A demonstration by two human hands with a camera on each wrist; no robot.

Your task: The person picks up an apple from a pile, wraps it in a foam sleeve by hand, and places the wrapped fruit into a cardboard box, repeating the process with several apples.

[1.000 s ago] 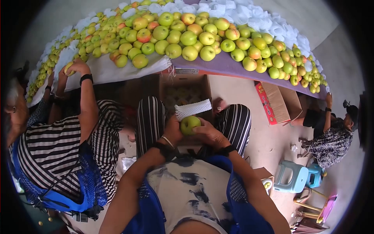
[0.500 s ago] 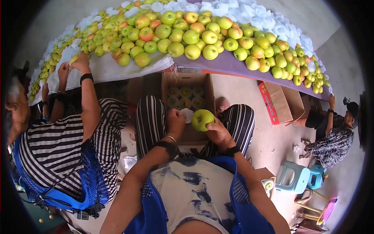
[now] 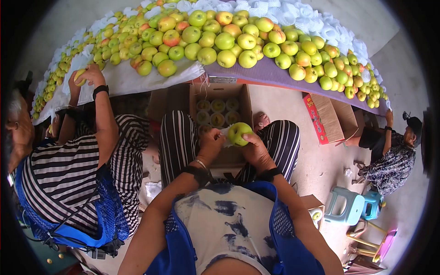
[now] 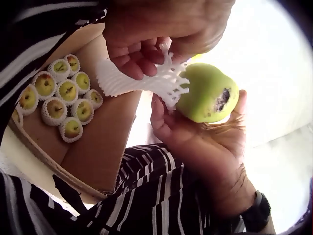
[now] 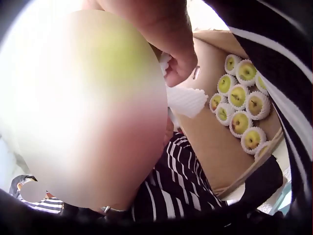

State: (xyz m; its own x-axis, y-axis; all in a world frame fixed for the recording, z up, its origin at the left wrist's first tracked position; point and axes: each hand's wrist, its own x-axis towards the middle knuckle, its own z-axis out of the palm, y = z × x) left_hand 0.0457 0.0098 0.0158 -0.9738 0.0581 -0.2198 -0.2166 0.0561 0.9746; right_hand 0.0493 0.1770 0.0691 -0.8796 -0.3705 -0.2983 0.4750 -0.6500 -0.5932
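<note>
My right hand (image 3: 258, 155) holds a green apple (image 3: 239, 134) over my lap, the thumb across its near side. A dark, rough blemish marks the apple's skin in the left wrist view. From the left, my left hand (image 3: 211, 146) pinches a white foam net sleeve (image 4: 132, 81) with thumb and fingertips. The sleeve's frayed open end lies right against the apple's side. Between my knees stands an open cardboard box (image 4: 120, 132) with several net-wrapped apples (image 4: 67, 90) set in rows at its bottom.
A long heap of loose apples (image 3: 224, 41) covers the table ahead, with white foam nets (image 3: 298, 16) behind it. At left a person in stripes (image 3: 59, 183) handles an apple. An open carton (image 3: 323, 119), a blue stool (image 3: 346, 206) and another person (image 3: 392, 156) are at right.
The sleeve, earlier lying beyond the apple, was drawn left, apart from it; now it touches the apple. My left hand, earlier beside the apple, has moved away and partly back.
</note>
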